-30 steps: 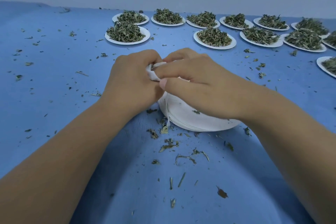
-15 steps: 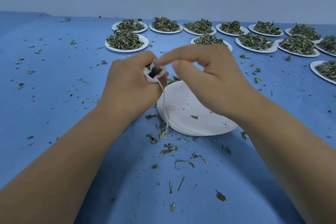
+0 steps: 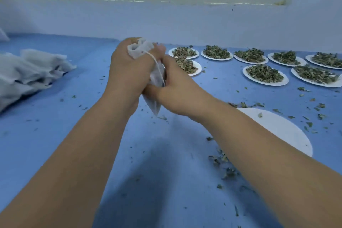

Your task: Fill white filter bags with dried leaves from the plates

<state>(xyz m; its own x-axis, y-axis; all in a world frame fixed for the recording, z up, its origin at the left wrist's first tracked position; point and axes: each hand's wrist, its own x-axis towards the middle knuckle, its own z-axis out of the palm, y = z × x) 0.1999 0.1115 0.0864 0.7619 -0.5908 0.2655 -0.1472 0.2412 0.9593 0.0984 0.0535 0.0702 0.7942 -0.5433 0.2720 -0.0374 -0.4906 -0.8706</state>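
Note:
A white filter bag [image 3: 140,51] is held up above the blue table between both hands. My left hand [image 3: 129,70] grips its gathered neck, and the open top sticks out above the fingers. My right hand [image 3: 177,90] holds the bag's lower part, whose bottom corner [image 3: 154,107] pokes out below. A thin white drawstring [image 3: 157,65] runs down the bag's side. A white paper plate [image 3: 277,127] with almost no leaves lies under my right forearm. Several plates of dried leaves [image 3: 264,74] stand at the back right.
A heap of white filter bags [image 3: 29,74] lies at the left. Loose leaf bits [image 3: 222,159] are scattered over the blue table [image 3: 55,126]. A pale wall [image 3: 185,20] runs along the table's far edge.
Both hands lifted the bag off the near plate and carried it up and left. The right hand went from pinching at the bag's mouth to holding its lower part. The view swung left.

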